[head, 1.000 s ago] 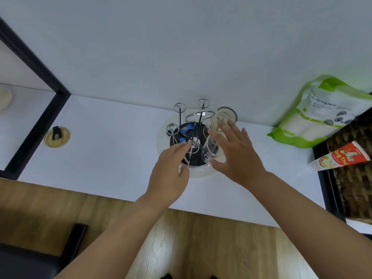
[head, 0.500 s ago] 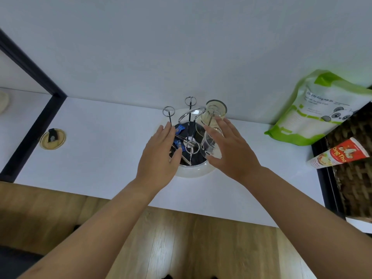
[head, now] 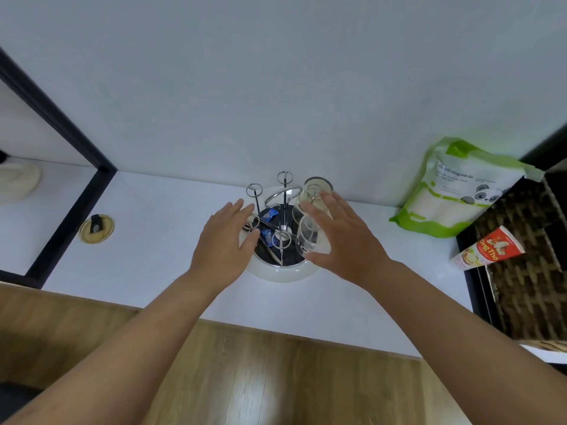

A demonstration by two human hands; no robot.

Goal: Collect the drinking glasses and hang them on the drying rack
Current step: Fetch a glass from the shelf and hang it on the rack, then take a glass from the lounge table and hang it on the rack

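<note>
A chrome drying rack [head: 284,207] with looped prongs stands in a round white tray [head: 277,274] on the white counter. Two clear glasses hang upside down on its right side: one at the back [head: 314,191] and one nearer me [head: 307,237]. My right hand [head: 343,240] is spread around the nearer glass, thumb at its rim, fingers reaching to the back glass. My left hand [head: 225,240] hovers open over the rack's left side, fingers by a prong. Small blue packets [head: 267,223] lie on the rack's dark base.
A green and white pouch [head: 457,191] leans on the wall at the right. A wicker basket [head: 527,271] with a red and white tube [head: 487,251] sits at the far right. A round yellow cable cover [head: 96,229] is on the left, past a black frame [head: 70,210].
My left hand has opened from a pinch at the rack's middle and shifted left and back. My right hand has stayed at the glasses.
</note>
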